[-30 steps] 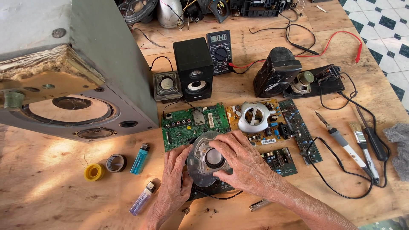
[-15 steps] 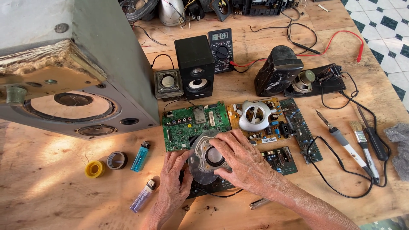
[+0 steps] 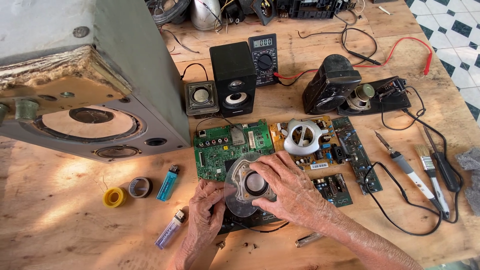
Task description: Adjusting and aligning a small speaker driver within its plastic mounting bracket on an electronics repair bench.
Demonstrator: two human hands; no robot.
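My right hand (image 3: 289,189) rests over a small round speaker driver (image 3: 248,187) with a clear plastic flange, fingers gripping its right side. At the driver's lower left edge my left hand (image 3: 205,212) pinches the flange and a thin black wire. The driver sits on a dark board at the front of a wooden table (image 3: 65,235), just below a green circuit board (image 3: 225,147).
A large grey speaker cabinet (image 3: 100,85) fills the left. Behind stand a small black speaker (image 3: 233,75), a multimeter (image 3: 263,52) and a black speaker housing (image 3: 330,85). A soldering iron (image 3: 407,170), brush (image 3: 430,172) and screwdriver (image 3: 442,162) lie right; two lighters (image 3: 168,183) and tape rolls (image 3: 114,197) lie left.
Both hands stay on the driver; fingers have shifted slightly around its rim. The view has moved a little.
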